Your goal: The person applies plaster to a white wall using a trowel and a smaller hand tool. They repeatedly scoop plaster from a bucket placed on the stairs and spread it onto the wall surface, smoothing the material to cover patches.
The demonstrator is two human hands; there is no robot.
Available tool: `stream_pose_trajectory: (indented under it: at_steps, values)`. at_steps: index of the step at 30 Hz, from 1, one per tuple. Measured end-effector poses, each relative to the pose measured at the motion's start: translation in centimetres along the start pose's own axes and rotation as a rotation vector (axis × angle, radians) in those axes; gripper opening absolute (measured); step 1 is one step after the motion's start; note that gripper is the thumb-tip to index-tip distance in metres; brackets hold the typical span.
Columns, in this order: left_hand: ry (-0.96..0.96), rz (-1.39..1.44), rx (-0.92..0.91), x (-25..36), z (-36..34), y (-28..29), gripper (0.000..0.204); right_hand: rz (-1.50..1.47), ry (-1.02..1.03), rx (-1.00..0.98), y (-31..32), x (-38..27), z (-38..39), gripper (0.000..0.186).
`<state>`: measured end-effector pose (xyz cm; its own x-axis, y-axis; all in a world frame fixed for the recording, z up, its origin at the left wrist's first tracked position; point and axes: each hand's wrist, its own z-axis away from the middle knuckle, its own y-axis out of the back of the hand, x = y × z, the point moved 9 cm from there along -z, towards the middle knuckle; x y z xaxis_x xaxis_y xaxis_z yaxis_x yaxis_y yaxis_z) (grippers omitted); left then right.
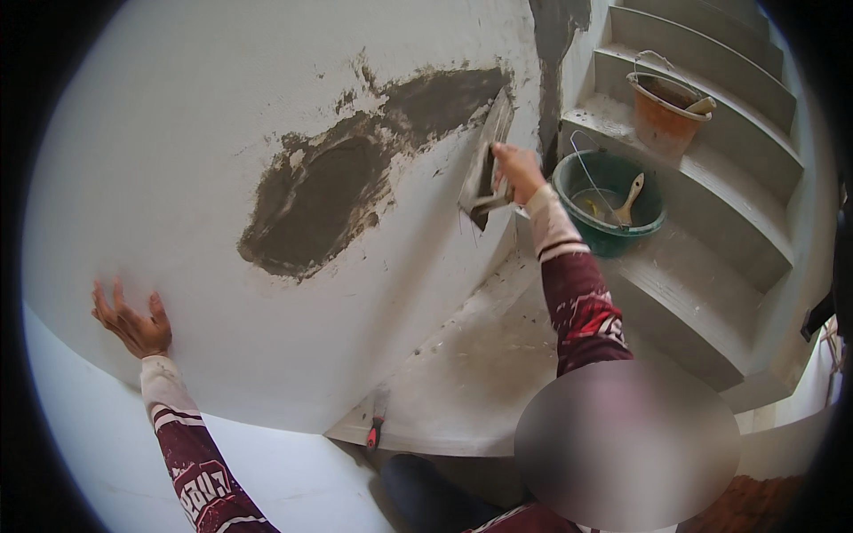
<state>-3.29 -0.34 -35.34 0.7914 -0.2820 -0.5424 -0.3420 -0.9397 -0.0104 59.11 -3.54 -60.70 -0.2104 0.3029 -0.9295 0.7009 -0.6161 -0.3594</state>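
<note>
My right hand (517,171) is wrapped round the handle of a plastering trowel (491,151), a long flat blade with its face toward the white wall. The blade's upper end is at the right end of a patch of wet grey mortar (315,200). That patch is smeared in a long uneven shape, with ragged edges and splashes round it. Lower left, my left hand (133,322) rests on the wall (213,346) with its fingers spread, holding nothing.
On the curving concrete stairs (711,258) at the right stand a green bucket (613,244) with a brush (633,197) in it and, a step higher, an orange bucket (665,124). A scraper with a red and black handle (374,433) lies near the landing's front edge.
</note>
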Motion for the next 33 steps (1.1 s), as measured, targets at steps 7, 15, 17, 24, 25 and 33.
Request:
stream_pose_trajectory:
  at_steps: [7, 15, 17, 24, 25, 33]
  values:
    - [-0.012, 0.019, 0.005, -0.3, 0.3, 0.3, 0.059, 0.213, 0.036, -0.001, -1.8, 4.7, 3.6, 0.039]
    - [0.027, -0.006, 0.009, 0.0, -0.2, 0.3, 0.058, 0.105, 0.175, 0.025, -5.9, 6.0, 5.9, 0.041]
    - [0.018, -0.007, -0.004, -0.3, 0.1, 0.3, 0.058, 0.317, 0.167, -0.027, -10.2, 7.5, 13.0, 0.045]
    - [0.020, -0.010, 0.001, -0.3, -0.5, 0.3, 0.059, 0.206, 0.120, -0.033, -7.6, 4.7, 8.9, 0.040]
    - [0.016, -0.014, -0.012, -0.4, -0.3, 0.5, 0.059, 0.233, 0.100, -0.032, -8.4, 5.4, 10.6, 0.040]
    - [0.029, -0.005, 0.002, 0.1, -0.3, 0.5, 0.058, 0.209, 0.106, -0.031, -5.7, 2.0, 7.8, 0.042]
